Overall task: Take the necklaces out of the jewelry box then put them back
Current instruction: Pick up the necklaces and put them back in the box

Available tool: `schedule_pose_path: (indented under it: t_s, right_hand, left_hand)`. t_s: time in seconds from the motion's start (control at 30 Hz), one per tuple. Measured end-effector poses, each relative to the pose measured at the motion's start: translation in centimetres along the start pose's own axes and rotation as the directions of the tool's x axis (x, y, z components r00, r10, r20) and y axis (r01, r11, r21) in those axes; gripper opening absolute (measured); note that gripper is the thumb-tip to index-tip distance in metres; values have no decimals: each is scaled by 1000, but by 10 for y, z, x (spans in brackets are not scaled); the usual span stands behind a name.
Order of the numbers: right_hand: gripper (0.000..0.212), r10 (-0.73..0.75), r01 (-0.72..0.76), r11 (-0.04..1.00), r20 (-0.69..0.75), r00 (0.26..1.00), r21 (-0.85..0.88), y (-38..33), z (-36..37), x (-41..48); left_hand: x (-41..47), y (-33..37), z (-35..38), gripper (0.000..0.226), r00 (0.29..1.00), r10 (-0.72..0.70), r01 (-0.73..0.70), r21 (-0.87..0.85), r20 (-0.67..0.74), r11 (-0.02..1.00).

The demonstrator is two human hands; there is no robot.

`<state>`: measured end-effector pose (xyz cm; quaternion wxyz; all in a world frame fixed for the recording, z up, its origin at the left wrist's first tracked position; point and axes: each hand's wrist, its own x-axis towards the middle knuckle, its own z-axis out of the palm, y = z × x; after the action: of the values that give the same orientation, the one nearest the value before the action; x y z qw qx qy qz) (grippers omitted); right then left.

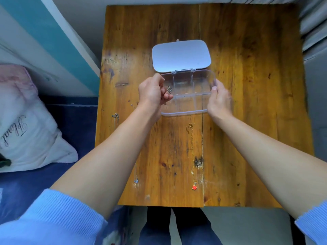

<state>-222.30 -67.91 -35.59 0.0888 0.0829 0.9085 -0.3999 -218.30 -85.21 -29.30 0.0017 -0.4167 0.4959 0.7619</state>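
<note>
A clear plastic jewelry box (187, 103) with several compartments lies on the wooden table, its pale lid (181, 55) swung open to the far side. My right hand (219, 99) grips the box's right edge. My left hand (154, 94) is over the box's left compartment, fingers pinched on a small silver necklace (169, 89). A gold necklace with a red pendant (192, 156) lies stretched out on the table in front of the box. A thin silver necklace with a pendant (135, 180) lies partly under my left forearm. Another silver chain (115, 116) lies near the table's left edge.
The wooden table (247, 103) has a seam down its middle and a near edge above my legs. A white pillow (26, 124) rests on a blue bed at the left. Grey fabric lies along the right side.
</note>
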Motion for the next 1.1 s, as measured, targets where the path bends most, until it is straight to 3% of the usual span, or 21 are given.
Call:
schedule_pose_path:
  t_s: [0.1, 0.17, 0.23, 0.33, 0.47, 0.53, 0.7, 0.8, 0.9, 1.0, 1.1]
  right_hand:
    - [42, -12, 12, 1000, -6, 1000, -14, 3, 1, 1]
    - [42, -23, 23, 999, -6, 1000, -29, 4, 1, 1]
    - [42, -32, 31, 999, -6, 999, -31, 5, 1, 2]
    - [42, -38, 38, 999, -5, 999, -35, 5, 0, 3]
    - [42, -46, 46, 998, -3, 999, -37, 4, 0, 1]
    - [42, -40, 41, 998, 26, 999, -44, 3, -1, 1]
    - [45, -60, 80, 978, 110, 992, -194, -11, -20, -3]
    - [46, -226, 221, 942, 11, 974, -254, -26, -27, -26]
    - [33, -410, 395, 893, -29, 912, -216, -44, -18, -65]
    - [17, -432, 441, 883, 92, 897, -162, -53, 10, -108]
    - [15, -348, 425, 884, 332, 876, -195, -53, 44, -141]
  left_hand:
    - [-1, -10, -6, 17, 978, 206, -207, 287, 32, 935]
    - [-5, -14, -12, 14, 925, 362, -370, 489, 115, 790]
    - [-9, -20, -19, 13, 862, 468, -465, 669, 193, 580]
    - [-11, -30, -31, 11, 821, 510, -468, 815, 257, 342]
    - [-8, -43, -43, 12, 843, 465, -398, 895, 272, 199]
    - [-6, -42, -46, 13, 845, 461, -401, 892, 272, 209]
    - [-13, -27, -67, 15, 838, 491, -442, 824, 239, 354]
    - [-21, -22, -106, 18, 856, 500, -351, 855, 128, 381]
    - [-29, -26, -150, 14, 890, 457, -207, 879, -13, 429]
    - [-37, -37, -185, 13, 929, 357, -77, 890, -99, 448]
    - [-43, -49, -203, 19, 962, 241, 8, 894, -130, 447]
